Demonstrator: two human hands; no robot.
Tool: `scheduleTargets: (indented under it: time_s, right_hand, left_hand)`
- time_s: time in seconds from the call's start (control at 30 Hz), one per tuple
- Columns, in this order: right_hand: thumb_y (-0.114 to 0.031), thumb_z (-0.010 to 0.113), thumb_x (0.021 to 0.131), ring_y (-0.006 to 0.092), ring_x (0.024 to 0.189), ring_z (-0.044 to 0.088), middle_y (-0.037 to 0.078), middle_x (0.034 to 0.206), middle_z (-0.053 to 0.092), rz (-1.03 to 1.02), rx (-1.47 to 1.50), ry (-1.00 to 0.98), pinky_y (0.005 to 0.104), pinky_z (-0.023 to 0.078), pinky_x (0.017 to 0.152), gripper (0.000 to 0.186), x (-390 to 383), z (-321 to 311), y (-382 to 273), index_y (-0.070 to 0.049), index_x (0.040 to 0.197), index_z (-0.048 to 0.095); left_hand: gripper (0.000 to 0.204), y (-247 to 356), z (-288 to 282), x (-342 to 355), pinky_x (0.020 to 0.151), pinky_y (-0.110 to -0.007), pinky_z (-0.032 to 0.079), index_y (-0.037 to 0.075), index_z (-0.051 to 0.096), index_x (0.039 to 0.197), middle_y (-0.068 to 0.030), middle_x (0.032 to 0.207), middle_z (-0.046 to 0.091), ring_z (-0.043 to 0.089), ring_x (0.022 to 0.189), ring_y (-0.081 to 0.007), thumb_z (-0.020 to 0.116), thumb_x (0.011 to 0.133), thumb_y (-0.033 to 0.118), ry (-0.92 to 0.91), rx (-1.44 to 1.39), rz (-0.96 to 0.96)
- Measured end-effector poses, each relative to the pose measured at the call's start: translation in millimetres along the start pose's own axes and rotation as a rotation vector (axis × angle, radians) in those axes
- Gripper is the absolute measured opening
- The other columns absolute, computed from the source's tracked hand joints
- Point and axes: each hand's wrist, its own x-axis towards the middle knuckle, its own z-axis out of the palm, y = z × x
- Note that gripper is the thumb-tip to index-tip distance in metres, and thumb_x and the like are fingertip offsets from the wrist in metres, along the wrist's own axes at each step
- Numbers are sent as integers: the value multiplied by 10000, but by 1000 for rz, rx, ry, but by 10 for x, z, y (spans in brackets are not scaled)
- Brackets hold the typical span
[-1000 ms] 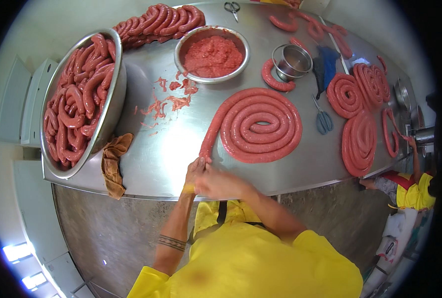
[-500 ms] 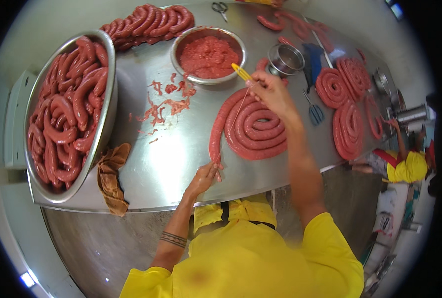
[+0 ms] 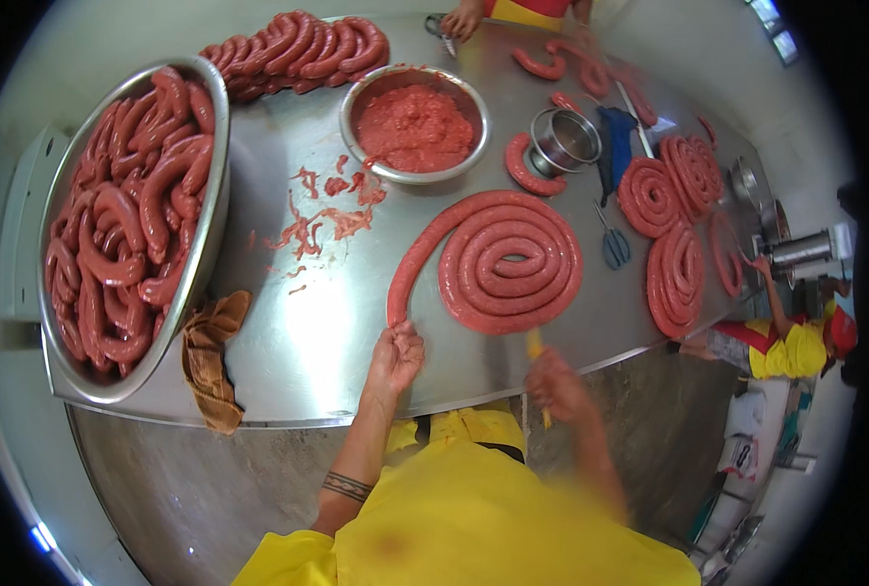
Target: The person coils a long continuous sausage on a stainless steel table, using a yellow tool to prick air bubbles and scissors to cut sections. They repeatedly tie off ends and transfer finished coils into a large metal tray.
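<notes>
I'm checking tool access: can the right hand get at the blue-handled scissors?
Probably yes: only table shows between the right hand and the scissors, though its grip holds a yellow tool.

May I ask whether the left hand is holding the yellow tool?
No, the right hand holds the yellow tool, while the left hand grips the coiled sausage.

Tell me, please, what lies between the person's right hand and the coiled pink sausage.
The head view shows a slim, blurred yellow tool above the steel table.

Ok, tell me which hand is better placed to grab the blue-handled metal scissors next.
Probably the right hand: nearer the scissors, though holding a slim yellow tool. The left hand grips the outer end of the coiled pink sausage.
</notes>
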Motion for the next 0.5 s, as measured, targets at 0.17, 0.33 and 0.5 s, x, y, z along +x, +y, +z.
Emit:
scheduleTargets:
  time_s: [0.17, 0.33, 0.5]
  right_hand:
    - [-86, 547, 963, 226, 838, 638, 114, 898, 620, -494, -942, 69, 354, 495, 733, 295, 1111, 753, 314, -78, 1256, 506]
    - [-116, 596, 966, 275, 754, 626, 145, 815, 627, -882, -1647, -553, 410, 472, 670, 201, 1927, 1784, -104, -39, 1139, 528]
    - [-155, 577, 978, 321, 797, 608, 180, 865, 617, -467, -1034, -563, 415, 468, 734, 149, 1444, 2053, -192, -23, 1048, 574]
  left_hand:
    - [165, -45, 255, -373, 765, -468, 537, -37, 601, 984, -261, 1225, 581, 639, 931, -320, 475, 948, 62, 619, 2028, 862]
    - [229, -117, 457, -551, 882, -396, 477, -8, 617, 1141, -229, 1039, 639, 568, 1124, -350, 497, 948, 20, 597, 2008, 1369]
    - [404, -116, 355, -301, 781, -391, 531, -56, 639, 1055, -199, 954, 677, 667, 884, -320, 426, 1059, 288, 523, 1440, 855]
